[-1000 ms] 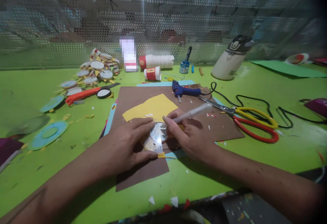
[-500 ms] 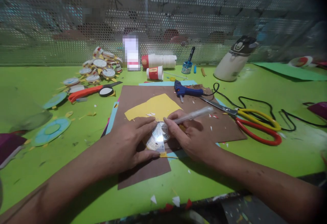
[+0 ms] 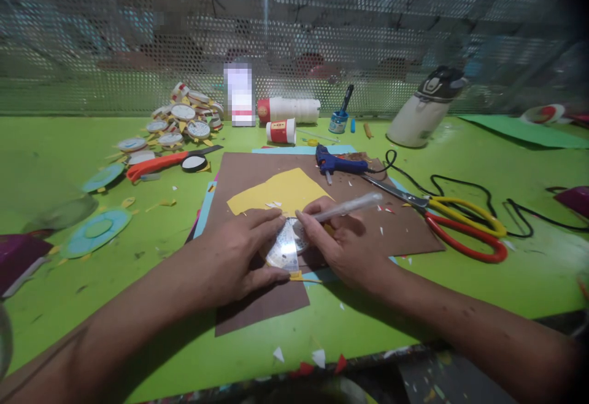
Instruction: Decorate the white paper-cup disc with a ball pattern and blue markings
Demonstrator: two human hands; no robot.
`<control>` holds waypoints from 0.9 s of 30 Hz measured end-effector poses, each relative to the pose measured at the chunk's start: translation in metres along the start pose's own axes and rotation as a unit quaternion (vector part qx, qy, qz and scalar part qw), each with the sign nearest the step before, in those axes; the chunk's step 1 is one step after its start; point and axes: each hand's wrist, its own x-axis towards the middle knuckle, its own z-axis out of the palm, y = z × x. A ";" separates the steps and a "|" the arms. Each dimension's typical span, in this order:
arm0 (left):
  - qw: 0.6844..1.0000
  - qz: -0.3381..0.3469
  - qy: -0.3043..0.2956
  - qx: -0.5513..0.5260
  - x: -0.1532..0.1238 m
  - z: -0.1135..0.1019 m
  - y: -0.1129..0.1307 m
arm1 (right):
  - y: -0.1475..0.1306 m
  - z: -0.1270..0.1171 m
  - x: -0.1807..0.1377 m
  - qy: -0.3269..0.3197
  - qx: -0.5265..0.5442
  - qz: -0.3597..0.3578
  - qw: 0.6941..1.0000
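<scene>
My left hand [image 3: 234, 256] pinches a small clear plastic ruler-like piece [image 3: 283, 253] flat on the brown paper sheet [image 3: 257, 174], thumb below and fingers above. My right hand [image 3: 345, 244] grips a translucent pen [image 3: 350, 206] with its tip at a round printed clock-face disc [image 3: 297, 238] that lies partly under the clear piece. A yellow paper sheet [image 3: 280, 190] rests on the brown sheet just beyond both hands.
Red and yellow scissors [image 3: 460, 223] and a blue glue gun [image 3: 338, 163] with black cord lie to the right. A pile of clock discs [image 3: 184, 123], an orange cutter [image 3: 156, 166], paper cups [image 3: 288, 110], a white jug [image 3: 426, 109] and a mesh wall sit behind.
The view has shifted slightly. Both hands stay on the clear piece and disc; the pen tip shows almost no movement.
</scene>
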 end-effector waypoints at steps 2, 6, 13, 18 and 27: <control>1.000 0.007 0.000 0.004 0.000 0.001 -0.001 | 0.002 0.001 0.000 0.007 -0.008 -0.021 1.000; 1.000 0.017 0.004 0.007 0.000 0.002 -0.002 | 0.004 0.002 0.000 0.012 -0.006 -0.025 1.000; 0.999 0.038 0.004 0.011 0.001 -0.001 0.001 | 0.003 0.003 0.000 0.012 -0.002 -0.022 1.000; 0.999 0.045 0.006 0.021 0.002 -0.001 0.001 | 0.006 0.002 -0.002 0.009 -0.016 -0.046 0.999; 0.999 0.043 0.003 0.027 0.003 -0.002 0.002 | 0.003 0.000 -0.001 -0.003 -0.041 -0.085 0.996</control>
